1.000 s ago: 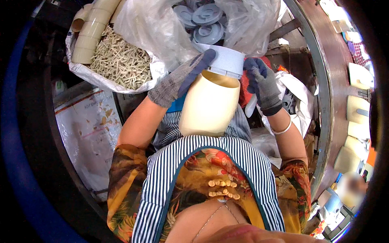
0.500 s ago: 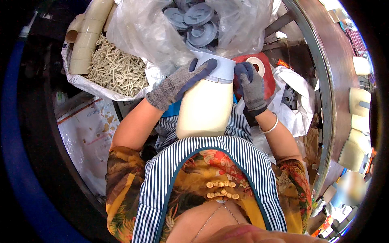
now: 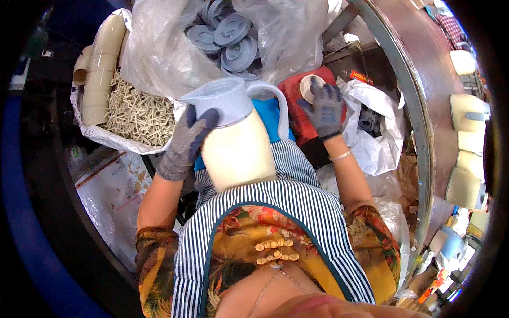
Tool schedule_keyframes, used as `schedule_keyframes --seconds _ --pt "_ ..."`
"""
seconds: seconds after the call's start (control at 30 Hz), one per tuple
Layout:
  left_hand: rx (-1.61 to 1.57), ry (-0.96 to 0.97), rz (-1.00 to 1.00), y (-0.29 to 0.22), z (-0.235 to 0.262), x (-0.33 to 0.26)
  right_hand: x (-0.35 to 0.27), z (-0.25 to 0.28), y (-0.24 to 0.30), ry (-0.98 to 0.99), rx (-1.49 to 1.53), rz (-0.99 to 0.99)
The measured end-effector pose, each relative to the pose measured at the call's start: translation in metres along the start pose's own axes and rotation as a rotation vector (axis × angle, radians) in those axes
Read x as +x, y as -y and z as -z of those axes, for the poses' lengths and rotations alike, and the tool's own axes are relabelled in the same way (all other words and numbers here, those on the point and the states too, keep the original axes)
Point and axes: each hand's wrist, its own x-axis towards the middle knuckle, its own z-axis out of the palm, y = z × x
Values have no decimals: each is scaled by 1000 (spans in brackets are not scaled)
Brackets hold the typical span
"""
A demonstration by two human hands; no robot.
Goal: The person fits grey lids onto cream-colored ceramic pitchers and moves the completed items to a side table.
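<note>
A jug with a cream body (image 3: 237,153) lies tilted on my lap against the striped apron. Its pale blue-grey top (image 3: 222,103) has a spout on the left, and a curved handle (image 3: 282,108) on the right. My left hand (image 3: 186,140), in a grey and navy glove, is closed around the left side of the jug just under the spout. Over a red bundle (image 3: 297,127), my gloved right hand (image 3: 327,110) has its fingers stretched out, the foremost reaching onto a white roll (image 3: 307,89). Whether it grips the roll is hard to make out.
A clear plastic bag (image 3: 159,47) of blue-grey round lids (image 3: 231,29) stands ahead. To its left a white sack holds short beige sticks (image 3: 140,114) and stacked beige tubes (image 3: 99,69). A metal-edged table (image 3: 411,79) curves along the right, bearing several cream jug bodies (image 3: 466,114).
The jug has turned, bringing its spout to the left and its handle to the right. My right hand has left the jug's collar for the white roll; my left hand has shifted down the side.
</note>
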Motion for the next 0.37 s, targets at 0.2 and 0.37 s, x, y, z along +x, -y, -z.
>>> schedule_keyframes --seconds 0.2,0.37 --pt "188 151 -519 -44 -73 23 -20 10 -46 -156 831 -467" --pt "624 275 -1152 36 -140 100 -46 115 -83 -140 871 -578"
